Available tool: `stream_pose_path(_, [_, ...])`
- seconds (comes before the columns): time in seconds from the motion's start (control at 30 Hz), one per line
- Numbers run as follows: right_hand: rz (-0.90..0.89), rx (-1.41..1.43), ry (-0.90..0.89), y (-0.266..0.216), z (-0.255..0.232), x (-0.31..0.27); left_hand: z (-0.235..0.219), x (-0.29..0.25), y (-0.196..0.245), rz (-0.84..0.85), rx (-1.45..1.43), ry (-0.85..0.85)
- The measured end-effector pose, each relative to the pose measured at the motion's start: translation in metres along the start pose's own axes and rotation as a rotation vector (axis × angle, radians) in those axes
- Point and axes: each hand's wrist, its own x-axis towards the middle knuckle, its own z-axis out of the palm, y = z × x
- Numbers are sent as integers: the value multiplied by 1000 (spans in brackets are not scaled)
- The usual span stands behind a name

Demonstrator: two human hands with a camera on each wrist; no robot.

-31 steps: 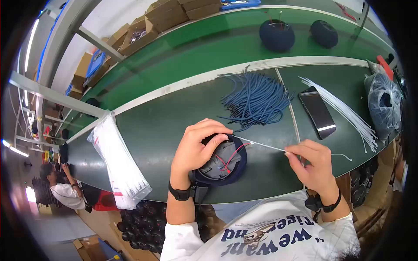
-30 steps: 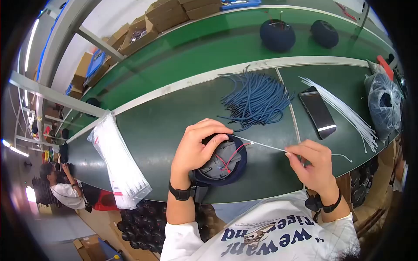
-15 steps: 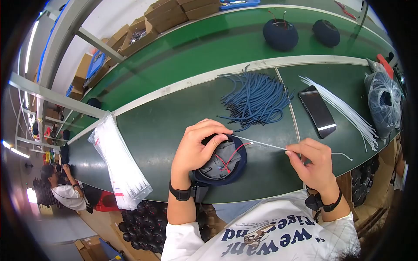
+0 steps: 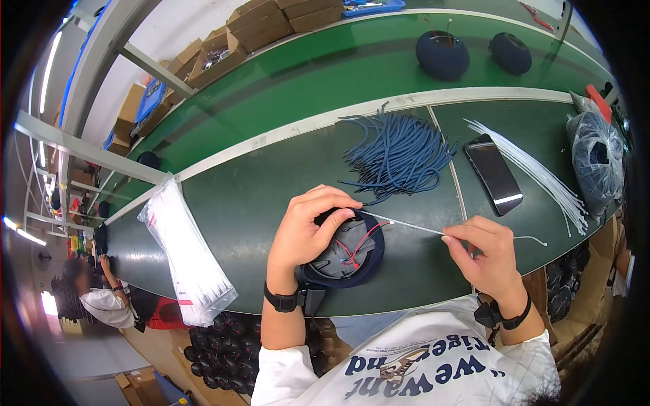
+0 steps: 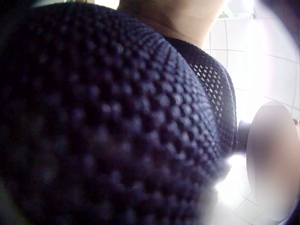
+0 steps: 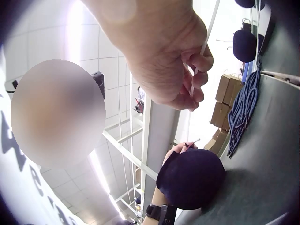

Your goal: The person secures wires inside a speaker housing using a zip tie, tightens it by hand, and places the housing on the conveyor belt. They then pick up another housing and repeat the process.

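Near the front edge of the counter [image 4: 244,203], about midway along it, a navy fabric-covered round housing [image 4: 376,260] sits with its open side up, red wires [image 4: 354,257] showing inside; the left hand [image 4: 308,230] holds its rim, fingers over the far side and thumb bent inward, the grip partly closed round that edge (how hard it presses, I cannot tell). Right of the housing, a thin white strip [image 4: 413,224] runs from the rim by the left fingertips to the right hand [image 4: 484,254]; that grip is nearly closed, thumb and forefinger pinching the strip, whose curved end sticks out beyond.

The housing looks light, its knitted cover soft over a stiffer plastic core; the rim seems the surest hold, and the thin wires, likely fragile, are best left unpinched; the strip looks smooth, springy and perhaps slippery, better pinched flat than grasped loosely.

Toward the counter's back edge lie blue cords [image 4: 399,155]; right of them are a phone [image 4: 493,176] and loose white strips [image 4: 535,172]; a plastic bag [image 4: 596,159] sits near the right end.
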Motion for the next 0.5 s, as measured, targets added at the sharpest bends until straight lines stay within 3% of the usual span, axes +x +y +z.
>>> stream_pose_path(0.5, [5, -17, 0, -4, -2, 1, -2, -2, -4, 7, -3, -7])
